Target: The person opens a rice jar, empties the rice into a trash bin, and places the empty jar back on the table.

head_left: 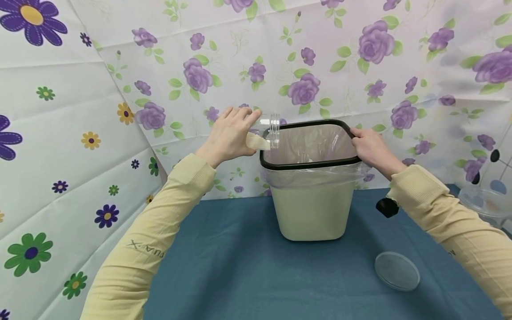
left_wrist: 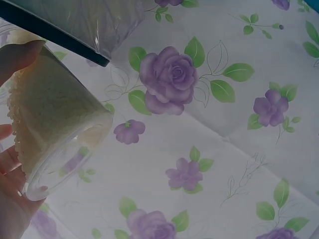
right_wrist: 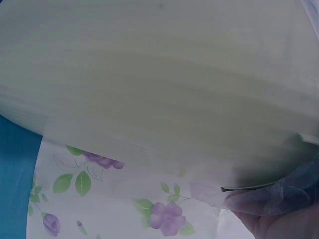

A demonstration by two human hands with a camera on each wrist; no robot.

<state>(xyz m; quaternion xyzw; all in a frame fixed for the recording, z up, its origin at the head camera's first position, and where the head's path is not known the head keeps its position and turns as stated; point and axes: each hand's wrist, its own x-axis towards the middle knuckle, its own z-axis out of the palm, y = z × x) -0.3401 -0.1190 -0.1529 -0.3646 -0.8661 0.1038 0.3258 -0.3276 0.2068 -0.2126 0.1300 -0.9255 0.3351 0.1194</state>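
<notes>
My left hand (head_left: 232, 135) grips a clear jar (head_left: 274, 129) tipped onto its side, its threaded mouth at the left rim of a cream trash bin (head_left: 316, 209). Pale grainy contents (left_wrist: 60, 94) lie along the jar's lower side in the left wrist view. A clear plastic liner (head_left: 308, 140) covers the inside of the bin and folds out under its black rim (head_left: 312, 166). With my right hand (head_left: 372, 149) I hold the rim's right side, thumb over the edge. The bin's wall fills most of the right wrist view.
A round clear lid (head_left: 397, 271) lies on the blue tablecloth (head_left: 248, 266) in front of the bin, toward the right. Part of a clear container (head_left: 484, 202) shows at the right edge. Flowered sheeting (head_left: 240, 66) hangs behind and to the left.
</notes>
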